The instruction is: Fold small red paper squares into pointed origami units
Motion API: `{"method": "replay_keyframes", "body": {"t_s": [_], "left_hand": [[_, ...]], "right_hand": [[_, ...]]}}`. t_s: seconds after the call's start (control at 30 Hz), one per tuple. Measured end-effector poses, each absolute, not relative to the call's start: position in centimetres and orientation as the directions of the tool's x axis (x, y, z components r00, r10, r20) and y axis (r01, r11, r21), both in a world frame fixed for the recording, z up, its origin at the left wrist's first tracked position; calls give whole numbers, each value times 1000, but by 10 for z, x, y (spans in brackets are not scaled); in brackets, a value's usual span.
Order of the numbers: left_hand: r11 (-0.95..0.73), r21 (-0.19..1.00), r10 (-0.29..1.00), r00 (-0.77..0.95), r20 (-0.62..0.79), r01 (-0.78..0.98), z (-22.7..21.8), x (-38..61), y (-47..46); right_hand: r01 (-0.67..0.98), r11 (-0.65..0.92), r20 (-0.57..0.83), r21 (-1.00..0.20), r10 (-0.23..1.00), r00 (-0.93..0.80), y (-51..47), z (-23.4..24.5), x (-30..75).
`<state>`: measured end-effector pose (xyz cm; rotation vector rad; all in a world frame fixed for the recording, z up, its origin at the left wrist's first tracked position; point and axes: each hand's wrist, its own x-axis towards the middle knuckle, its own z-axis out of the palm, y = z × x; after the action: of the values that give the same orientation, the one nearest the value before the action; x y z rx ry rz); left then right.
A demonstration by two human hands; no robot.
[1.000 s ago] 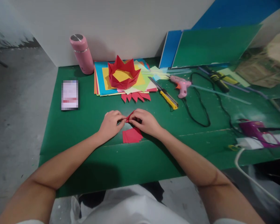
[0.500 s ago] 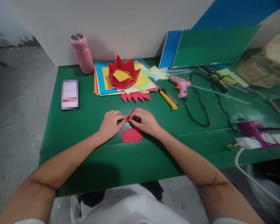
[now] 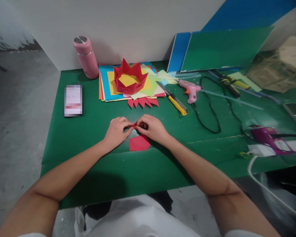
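Observation:
A small piece of red paper [image 3: 134, 125] is pinched between my two hands, mostly covered by the fingers. My left hand [image 3: 116, 131] grips its left end with thumb and fingertips. On the other side, my right hand [image 3: 151, 127] pinches it, fingers curled. Just below the hands lies a small stack of red paper pieces [image 3: 138, 143] on the green table. Farther back, several folded red paper points [image 3: 143, 102] lie in a row. Behind them a red folded-paper ring with pointed tips [image 3: 122, 88] rests on coloured sheets [image 3: 105, 85].
To the right lie a yellow utility knife [image 3: 179, 106] with its blade out and a pink glue gun [image 3: 191, 89] with a black cord. A pink flask [image 3: 87, 59] stands at the back left, behind a blurred-out phone-like rectangle [image 3: 73, 100]. A purple device [image 3: 268, 138] lies far right.
Both hands keep almost the same place and grip on the red paper. The view has shifted very slightly.

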<state>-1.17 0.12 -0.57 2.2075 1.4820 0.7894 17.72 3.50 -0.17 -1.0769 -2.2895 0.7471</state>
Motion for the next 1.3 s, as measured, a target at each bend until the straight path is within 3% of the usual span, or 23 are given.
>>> {"method": "replay_keyframes", "body": {"t_s": [0.1,0.23,0.37,0.73,1.03,1.3], "left_hand": [[-424,519,903,305,302,742,-1,-12,-2],[-584,246,793,480,375,773,1,-11,-10],[-629,139,739,533,412,765,-2,-10,-15],[-644,41,706,573,416,764,-1,-11,-15],[-649,34,705,583,404,760,1,-12,-17],[-664,-3,692,616,376,748,1,-12,-18]], "right_hand": [[509,545,212,-666,792,-572,35,-2,178],[499,556,213,-664,781,-587,36,-2,179],[507,567,227,-650,781,-582,37,-3,179],[317,759,370,-569,581,-725,39,-7,197],[344,838,358,-424,504,-786,39,0,196],[383,843,314,-376,506,-804,36,4,194]]}}
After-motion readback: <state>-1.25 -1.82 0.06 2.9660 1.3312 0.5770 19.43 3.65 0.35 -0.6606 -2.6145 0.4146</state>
